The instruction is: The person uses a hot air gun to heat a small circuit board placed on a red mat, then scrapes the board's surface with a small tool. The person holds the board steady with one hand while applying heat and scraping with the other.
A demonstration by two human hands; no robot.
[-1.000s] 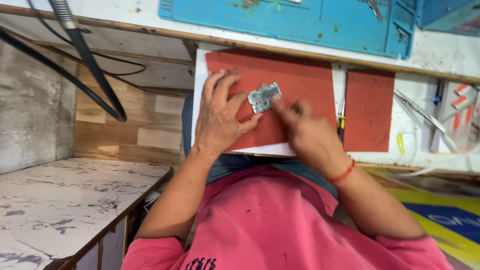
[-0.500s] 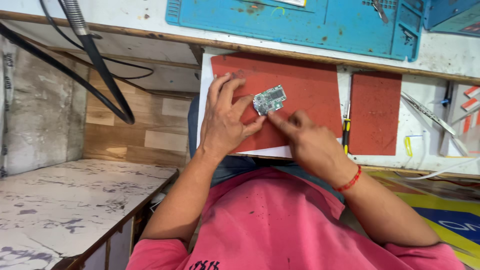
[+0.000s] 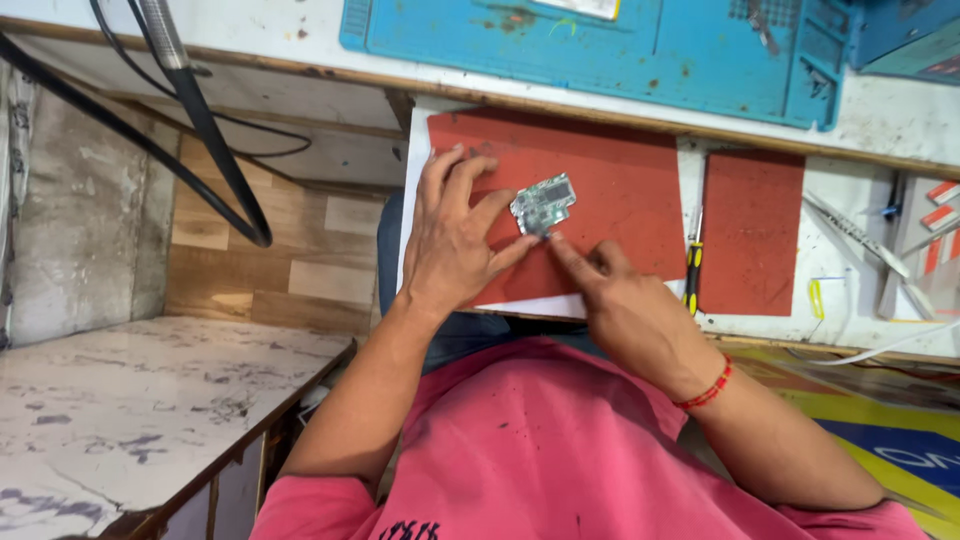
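Note:
A small green-grey circuit board [image 3: 543, 203] lies tilted on a red work mat [image 3: 620, 190] on the bench. My left hand [image 3: 452, 240] rests flat on the mat with fingers spread, its thumb tip touching the board's lower left edge. My right hand [image 3: 625, 305] comes in from the lower right, its index finger stretched out to the board's lower edge and the other fingers curled in. A red thread band is around my right wrist. I cannot see any tool in either hand.
A second, smaller red mat [image 3: 752, 230] lies to the right, with a yellow-and-black screwdriver [image 3: 692, 270] between the mats. A blue silicone mat [image 3: 600, 45] lies beyond. Black cables [image 3: 215, 150] hang at left over a marble shelf [image 3: 130, 400]. Tweezers and small parts lie at far right.
My right hand has drawn back a little toward my body, so only its index fingertip meets the board. The left hand and the board have stayed in place.

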